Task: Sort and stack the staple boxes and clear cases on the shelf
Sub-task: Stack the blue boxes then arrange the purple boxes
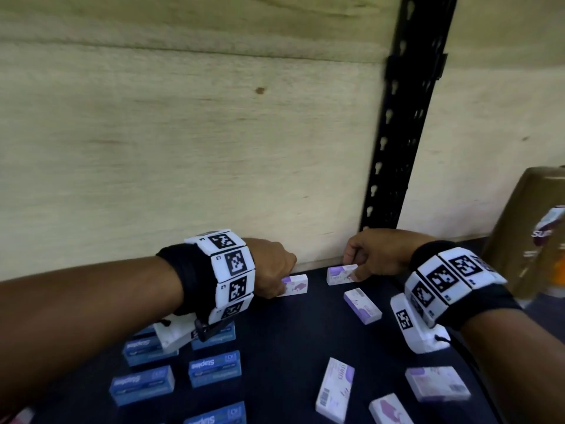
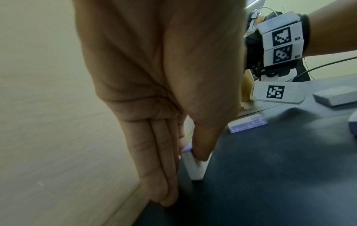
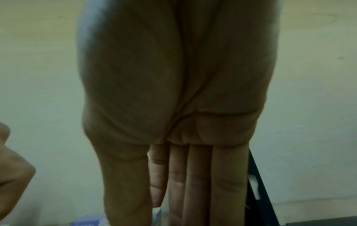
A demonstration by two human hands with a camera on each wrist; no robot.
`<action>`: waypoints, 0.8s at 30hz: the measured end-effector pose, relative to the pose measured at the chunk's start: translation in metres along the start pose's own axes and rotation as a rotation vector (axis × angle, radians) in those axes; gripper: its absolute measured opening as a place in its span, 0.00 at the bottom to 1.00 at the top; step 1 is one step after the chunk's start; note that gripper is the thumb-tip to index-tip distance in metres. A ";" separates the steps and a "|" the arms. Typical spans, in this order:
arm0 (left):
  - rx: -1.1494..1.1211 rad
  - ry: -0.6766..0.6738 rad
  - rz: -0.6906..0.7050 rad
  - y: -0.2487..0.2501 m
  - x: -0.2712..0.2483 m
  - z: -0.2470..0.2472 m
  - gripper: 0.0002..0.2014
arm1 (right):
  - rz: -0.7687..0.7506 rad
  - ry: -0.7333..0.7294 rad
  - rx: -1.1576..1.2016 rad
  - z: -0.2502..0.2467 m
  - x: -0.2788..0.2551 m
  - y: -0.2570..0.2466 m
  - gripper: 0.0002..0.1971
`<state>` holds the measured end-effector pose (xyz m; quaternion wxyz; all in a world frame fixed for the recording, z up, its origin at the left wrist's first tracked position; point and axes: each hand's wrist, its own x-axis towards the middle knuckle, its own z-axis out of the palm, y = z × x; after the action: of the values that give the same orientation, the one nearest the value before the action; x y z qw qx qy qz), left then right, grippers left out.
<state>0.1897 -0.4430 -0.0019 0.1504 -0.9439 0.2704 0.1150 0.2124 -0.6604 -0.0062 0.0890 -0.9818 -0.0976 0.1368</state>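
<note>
Sorting is barely begun: left hand point(image 1: 272, 267) pinches one purple box point(image 1: 295, 285) and right hand point(image 1: 371, 255) another point(image 1: 341, 274), at twelve o'clock on the shelf point(image 1: 275, 332); blue boxes point(image 1: 214, 367) sit unstacked at seven.

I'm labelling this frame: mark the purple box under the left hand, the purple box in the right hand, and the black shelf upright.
purple box under the left hand point(image 1: 295, 285), head view, its exposed right end.
purple box in the right hand point(image 1: 337, 274), head view, its front face.
black shelf upright point(image 1: 397, 127), head view, mid-length of the slotted post.
</note>
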 end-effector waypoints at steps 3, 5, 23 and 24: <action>0.006 -0.004 0.003 0.002 0.003 0.000 0.16 | 0.009 0.011 -0.020 0.000 -0.002 -0.002 0.09; 0.004 0.013 0.006 0.004 0.005 0.003 0.16 | 0.000 0.011 -0.021 -0.001 -0.004 -0.002 0.08; -0.052 0.105 -0.007 -0.002 0.024 0.004 0.15 | -0.033 0.055 0.039 0.002 0.004 0.000 0.06; -0.056 0.111 -0.006 -0.003 0.025 0.005 0.15 | -0.034 0.051 0.043 0.002 0.004 -0.001 0.06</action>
<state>0.2110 -0.4511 -0.0131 0.1090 -0.9535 0.2721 0.0695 0.2158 -0.6581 -0.0094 0.1148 -0.9810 -0.1090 0.1120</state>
